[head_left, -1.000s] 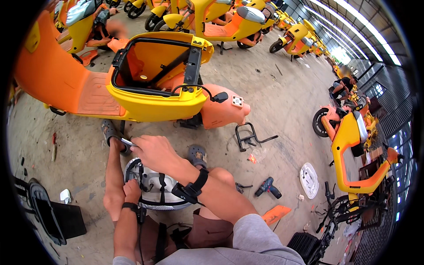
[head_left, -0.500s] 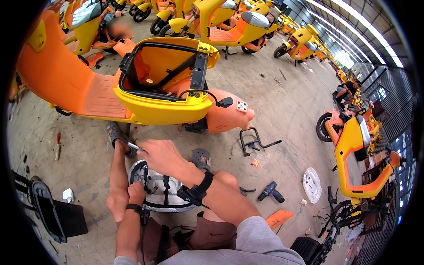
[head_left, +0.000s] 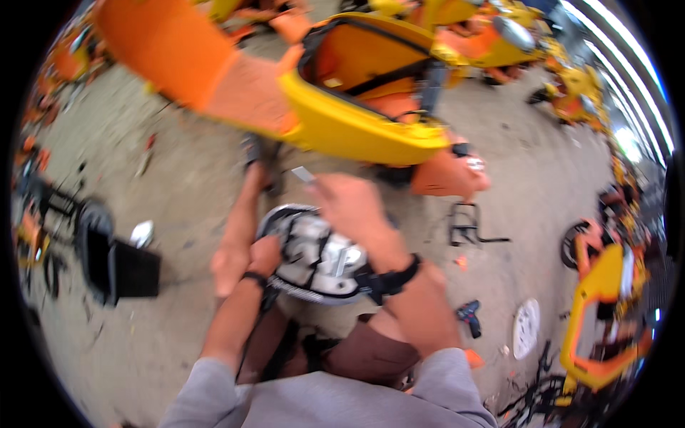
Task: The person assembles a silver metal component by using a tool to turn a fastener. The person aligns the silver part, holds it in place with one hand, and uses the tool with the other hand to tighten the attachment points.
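Observation:
Between my legs lies an upturned shell like a scooter seat, with a grey rim, a whitish inside and black straps. My left hand is closed at its left edge; what exactly the fingers pinch is hidden. Above the shell's far side, my right hand is closed around a thin silver flat tool, its tip sticking out to the left. Blur hides the tool's exact kind. In front of me stands a yellow and orange scooter body with an uncovered compartment.
A black bin-like box lies at left. To the right are a black bent frame, a cordless drill and a white oval shell. A yellow scooter frame stands at far right, with more scooters beyond.
The view has swung, shifting the surroundings right at the top. My right hand still holds the silver tool, now above the shell's far side. The left hand stays at the shell's left edge.

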The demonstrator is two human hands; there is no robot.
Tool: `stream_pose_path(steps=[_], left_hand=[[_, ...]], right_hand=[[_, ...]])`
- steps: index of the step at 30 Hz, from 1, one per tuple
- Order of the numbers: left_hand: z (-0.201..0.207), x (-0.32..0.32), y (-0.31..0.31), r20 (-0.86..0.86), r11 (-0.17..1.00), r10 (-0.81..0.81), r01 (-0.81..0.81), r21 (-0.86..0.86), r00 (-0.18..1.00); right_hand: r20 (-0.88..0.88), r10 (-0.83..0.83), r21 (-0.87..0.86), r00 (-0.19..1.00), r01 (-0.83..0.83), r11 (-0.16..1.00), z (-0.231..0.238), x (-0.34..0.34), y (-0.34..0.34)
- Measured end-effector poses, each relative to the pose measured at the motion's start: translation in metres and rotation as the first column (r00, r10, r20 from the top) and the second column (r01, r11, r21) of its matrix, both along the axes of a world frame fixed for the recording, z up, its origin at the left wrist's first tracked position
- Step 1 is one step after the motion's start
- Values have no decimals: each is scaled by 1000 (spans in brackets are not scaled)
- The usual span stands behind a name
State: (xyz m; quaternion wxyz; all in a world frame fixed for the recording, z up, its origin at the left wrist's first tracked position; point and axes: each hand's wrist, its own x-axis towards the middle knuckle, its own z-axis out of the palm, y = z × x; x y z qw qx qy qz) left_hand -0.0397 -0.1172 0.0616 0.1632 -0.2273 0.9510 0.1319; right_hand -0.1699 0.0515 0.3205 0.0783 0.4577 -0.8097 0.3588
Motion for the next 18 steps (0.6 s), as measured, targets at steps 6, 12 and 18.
stream_pose_path(steps=[6,12,18], left_hand=[[-11,12,-2,-96,996,-40,32,-82,995],[-14,6,3,-113,989,-51,34,-145,992],[-15,4,4,-109,983,-67,47,-176,992]], right_hand=[[127,-49,19,991,47,999,12,13,0],[135,-56,64,989,48,997,13,5,4],[162,-60,60,985,51,997,16,4,4]])
